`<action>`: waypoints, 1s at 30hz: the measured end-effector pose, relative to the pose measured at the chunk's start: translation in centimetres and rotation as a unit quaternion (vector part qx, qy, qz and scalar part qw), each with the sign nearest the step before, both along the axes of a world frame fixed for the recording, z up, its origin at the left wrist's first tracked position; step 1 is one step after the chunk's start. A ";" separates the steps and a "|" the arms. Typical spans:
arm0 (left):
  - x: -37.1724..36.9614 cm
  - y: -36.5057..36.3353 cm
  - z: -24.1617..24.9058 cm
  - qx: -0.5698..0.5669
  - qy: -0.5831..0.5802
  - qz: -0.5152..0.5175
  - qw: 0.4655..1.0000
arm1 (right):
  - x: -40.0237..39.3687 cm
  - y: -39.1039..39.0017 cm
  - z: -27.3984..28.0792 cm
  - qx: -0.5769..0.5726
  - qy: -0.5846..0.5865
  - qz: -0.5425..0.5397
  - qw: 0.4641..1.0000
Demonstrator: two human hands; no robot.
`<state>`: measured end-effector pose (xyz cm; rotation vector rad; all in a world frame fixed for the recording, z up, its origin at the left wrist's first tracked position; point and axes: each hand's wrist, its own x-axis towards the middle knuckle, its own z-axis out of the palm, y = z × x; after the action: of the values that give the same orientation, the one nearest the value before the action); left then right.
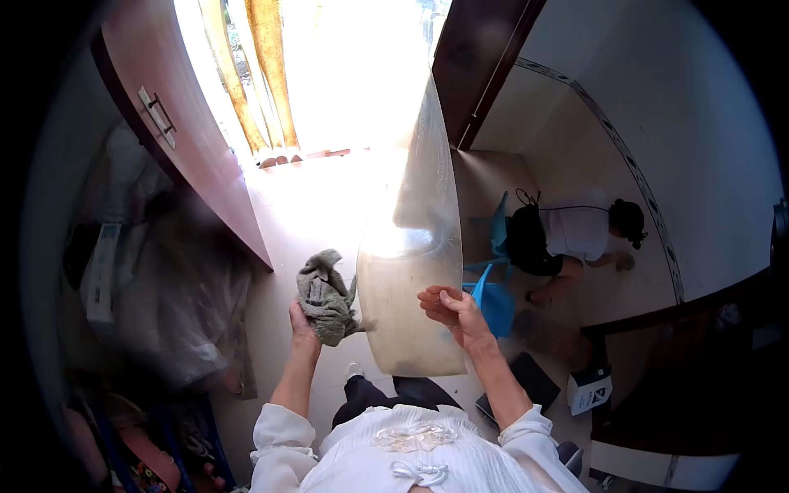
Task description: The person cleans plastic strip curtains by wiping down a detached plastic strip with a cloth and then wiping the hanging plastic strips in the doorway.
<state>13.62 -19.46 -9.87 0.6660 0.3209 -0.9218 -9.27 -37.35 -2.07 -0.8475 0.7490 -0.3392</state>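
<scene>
My left hand [303,325] is wrapped round a crumpled grey-green cloth [326,300], which bunches up above the palm. A tall, translucent, yellowish plastic sheet [411,320] hangs in front of me, with smudges along its lower part. The cloth's right side comes right up to the sheet's left edge. Across the sheet's right edge is my right hand [457,312], its fingers stretched out to the left and nothing gripped in them.
A pink door [185,123] stands ajar at left, beside plastic-covered things [189,320]. Bright light fills the doorway. To the right, a person [575,234] crouches by the wall near blue chairs [493,304]. A white box [589,389] lies at lower right.
</scene>
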 end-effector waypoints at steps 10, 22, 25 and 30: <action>-0.7 -6.4 4.3 -0.174 0.049 -0.247 0.952 | -3.7 1.4 3.1 0.027 -0.019 0.099 0.995; -12.7 -7.4 6.6 -0.172 0.187 -0.516 0.818 | -5.3 3.8 -2.5 -0.324 0.238 -0.176 0.899; -11.7 -7.6 7.4 -0.178 0.123 -0.449 0.867 | -5.8 5.1 -3.0 -0.343 0.230 -0.166 0.896; -8.0 -11.6 11.2 -0.231 0.055 -0.411 0.880 | -6.7 6.9 -2.5 -0.270 0.201 -0.104 0.936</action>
<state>5.63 -31.03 1.31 0.2832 -0.1160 -1.7878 -15.94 -30.46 -4.57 -1.3868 1.1587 -0.5863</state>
